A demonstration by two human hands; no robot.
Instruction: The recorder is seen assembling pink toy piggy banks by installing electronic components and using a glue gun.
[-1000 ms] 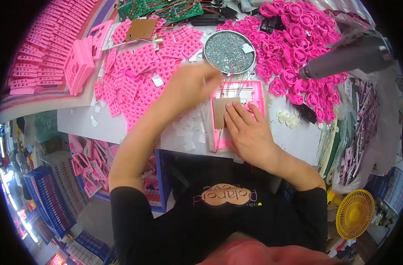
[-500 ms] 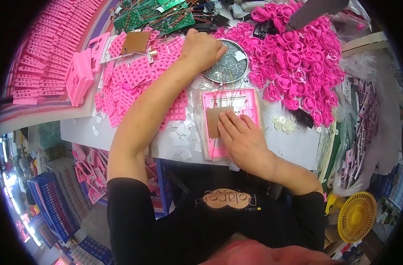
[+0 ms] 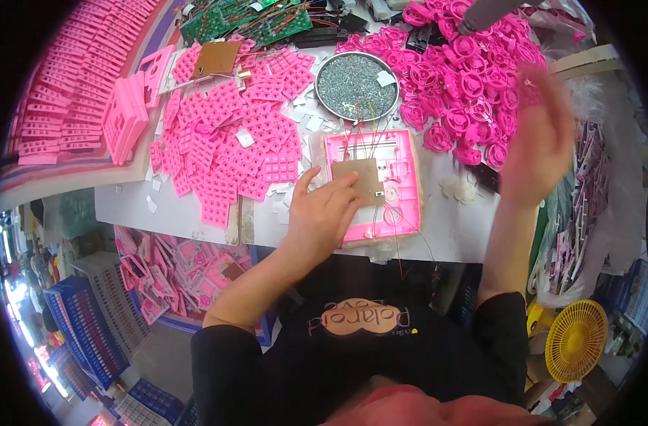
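Observation:
My left hand [image 3: 324,213] lies with fingers stretched and thumb apart against the left side of a brown circuit board [image 3: 369,176]. The board sits inside a pink plastic casing [image 3: 402,224], with thin wires running out past its upper and lower edges. Over to the right, my right hand [image 3: 540,138] is raised in front of a heap of pink ring-shaped parts [image 3: 473,85]. Motion smears its fingers. A round metal dish [image 3: 319,101] of small screws [image 3: 352,82] stands just beyond the casing.
Pink keypads [image 3: 224,135] heap on the left, with another brown board [image 3: 217,59] on top. Green circuit boards [image 3: 246,28] with wires lie behind. A dark grey rod-like tool [image 3: 491,13] hangs over the ring parts. White discs [image 3: 459,189] lie right of the casing. A yellow fan [image 3: 576,341] stands below right.
My left hand has come back from the screw dish to the board. My right hand has left the board and swung up to the right. The casing has shifted slightly.

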